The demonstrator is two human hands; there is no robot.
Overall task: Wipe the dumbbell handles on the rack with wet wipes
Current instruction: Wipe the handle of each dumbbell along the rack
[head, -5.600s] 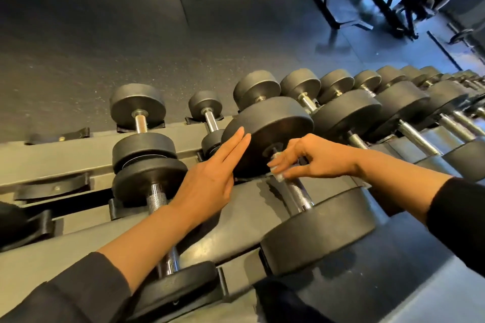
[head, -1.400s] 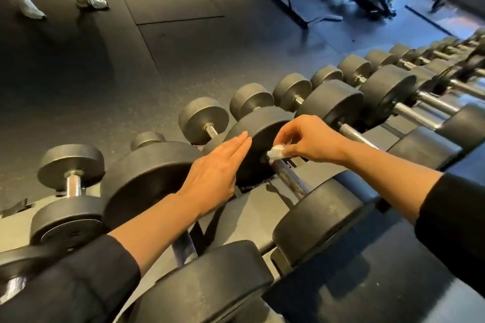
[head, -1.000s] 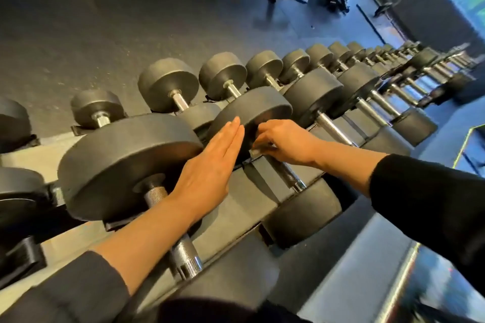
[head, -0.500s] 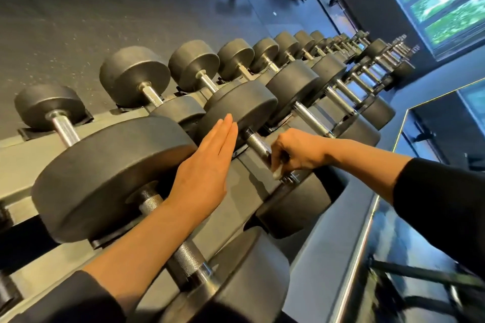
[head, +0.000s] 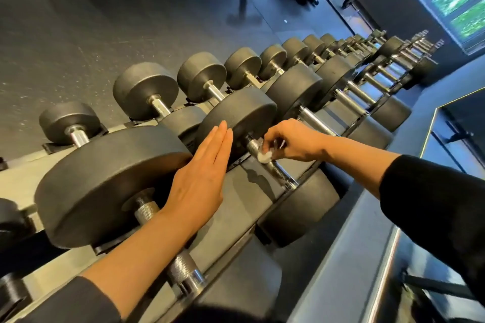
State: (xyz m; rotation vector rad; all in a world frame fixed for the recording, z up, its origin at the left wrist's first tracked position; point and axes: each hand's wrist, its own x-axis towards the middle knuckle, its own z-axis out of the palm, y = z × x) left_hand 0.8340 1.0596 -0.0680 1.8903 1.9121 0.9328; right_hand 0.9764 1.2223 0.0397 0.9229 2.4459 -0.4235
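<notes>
A white wet wipe [head: 263, 157] is pinched in the curled fingers [head: 270, 136] of the right hand [head: 294, 140] and is pressed against the knurled steel handle [head: 267, 162] of one dumbbell on the upper tier of the rack [head: 236, 191]. The wipe is placed on the upper third of the handle, just below the far weight head [head: 237, 115]; most of the bare handle is seen below the fingers, down to the collar at the near weight head [head: 299, 207], which lies at the front edge of the rack. The long axis of the handle runs from the far head, at the rear of the rack, obliquely down towards the person, so the unwiped length lies toward the person's side of the right hand. It is judged that the coming stroke must be drawn along this axis, toward the near head, with the wipe kept wrapped around the bar. The left hand [head: 202, 181] is held flat, with straight fingers laid together; nothing is grasped by it, and its fingertips are placed against the side of the far head, probably to steady the dumbbell. The right hand is clearly the nearer one to the handle. Further dumbbells are lined along the rack toward its far end, and their handles are presumably still to be wiped.
</notes>
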